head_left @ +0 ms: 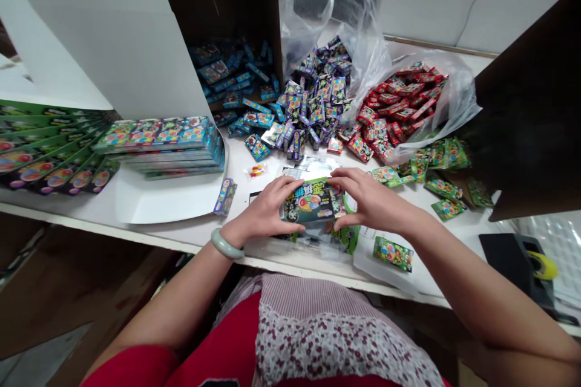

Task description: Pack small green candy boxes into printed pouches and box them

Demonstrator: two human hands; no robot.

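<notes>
In front of me my left hand (275, 208) grips the left end of a green-and-black printed candy box (311, 202), its thumb along the near edge. My right hand (363, 202) curls round the box's right end, index finger at the far corner and thumb by the near one. Beneath the box lie clear plastic wrap and other printed packaging, partly hidden. To the right of my right hand a small green candy box (393, 254) rests on a white sheet (376, 272).
Piles of small blue boxes (256, 118), purple boxes (318, 103) and red boxes (399, 103) lie at the back, with green boxes (447, 187) at right. Left stands a white carton (167, 205) with stacked packs (158, 139) beside fanned cards (49, 157). A tape dispenser (512, 260) sits right.
</notes>
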